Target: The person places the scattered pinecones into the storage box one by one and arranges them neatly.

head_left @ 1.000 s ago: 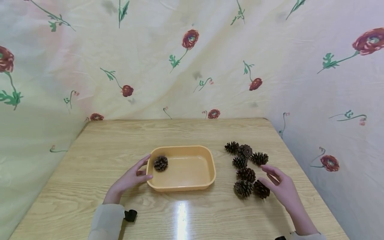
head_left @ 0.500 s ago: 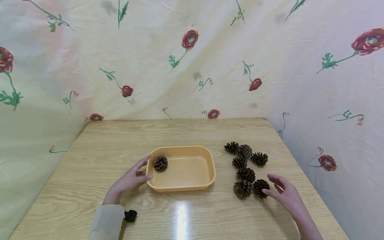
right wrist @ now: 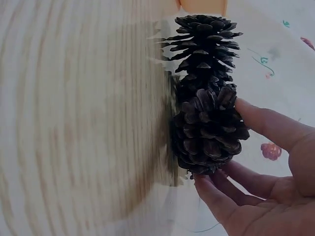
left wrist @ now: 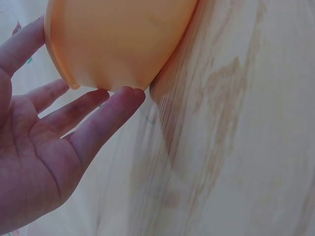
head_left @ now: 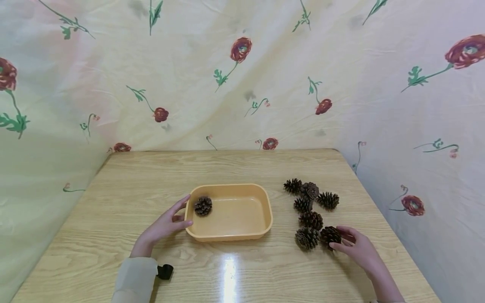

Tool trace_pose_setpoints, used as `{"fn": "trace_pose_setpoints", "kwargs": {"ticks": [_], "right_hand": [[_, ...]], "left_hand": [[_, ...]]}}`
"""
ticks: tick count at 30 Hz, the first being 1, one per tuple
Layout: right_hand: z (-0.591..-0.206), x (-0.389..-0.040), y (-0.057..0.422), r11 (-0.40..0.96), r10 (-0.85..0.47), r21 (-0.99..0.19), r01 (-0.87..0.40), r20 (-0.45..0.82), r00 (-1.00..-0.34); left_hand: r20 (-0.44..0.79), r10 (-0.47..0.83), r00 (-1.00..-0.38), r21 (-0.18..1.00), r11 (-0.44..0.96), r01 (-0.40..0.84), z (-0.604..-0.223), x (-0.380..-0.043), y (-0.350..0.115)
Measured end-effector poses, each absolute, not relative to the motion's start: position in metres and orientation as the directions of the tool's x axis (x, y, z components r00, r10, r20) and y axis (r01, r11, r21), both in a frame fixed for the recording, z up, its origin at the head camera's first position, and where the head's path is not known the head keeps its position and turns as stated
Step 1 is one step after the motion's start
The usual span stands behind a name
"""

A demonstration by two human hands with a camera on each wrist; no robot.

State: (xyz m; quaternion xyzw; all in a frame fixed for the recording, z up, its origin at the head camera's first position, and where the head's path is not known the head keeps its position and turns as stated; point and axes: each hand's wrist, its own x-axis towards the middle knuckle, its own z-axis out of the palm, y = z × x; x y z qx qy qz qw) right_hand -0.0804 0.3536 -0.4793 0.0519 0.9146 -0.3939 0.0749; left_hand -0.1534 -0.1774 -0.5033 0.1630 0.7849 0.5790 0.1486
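A shallow orange-yellow plastic tray [head_left: 242, 238] stands mid-table with one pine cone [head_left: 203, 206] inside, at its left end. My left hand [head_left: 166, 225] holds the tray's left end, thumb over the rim and fingers against the outer wall [left wrist: 123, 49]. At the right, my right hand [head_left: 358, 248] grips a dark pine cone [head_left: 330, 237] at the near end of a loose cluster. In the right wrist view, thumb and fingers sit on opposite sides of that pine cone [right wrist: 209, 135], which overlaps another pine cone [right wrist: 206, 44] behind it.
Right beside the gripped one lies a larger pine cone [head_left: 307, 238]. Several more, including a pine cone [head_left: 328, 200] and a pine cone [head_left: 292, 186], trail away toward the back. A flower-printed cloth [head_left: 197, 84] hangs around the wooden table [head_left: 125, 181].
My right hand drew back toward the near right, then came in and closed its thumb and fingers on the nearest right pine cone. My left hand and the tray have stayed in place.
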Motion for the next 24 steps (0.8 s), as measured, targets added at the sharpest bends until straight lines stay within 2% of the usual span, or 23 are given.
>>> {"fn": "trace_pose_setpoints", "kwargs": {"ticks": [13,24], "right_hand": [[-0.482,-0.087,0.353,0.678,0.098,-0.696,0.235,-0.231,-0.968],[-0.464,-0.090,0.357,0.664,0.101,-0.723,0.192,-0.168,-0.981]], "left_hand": [[-0.031,0.442,-0.896,0.964,0.249,0.089,-0.508,-0.154,-0.179],[-0.036,0.447,-0.894,0.963,0.256,0.089,-0.507,-0.155,-0.179]]}}
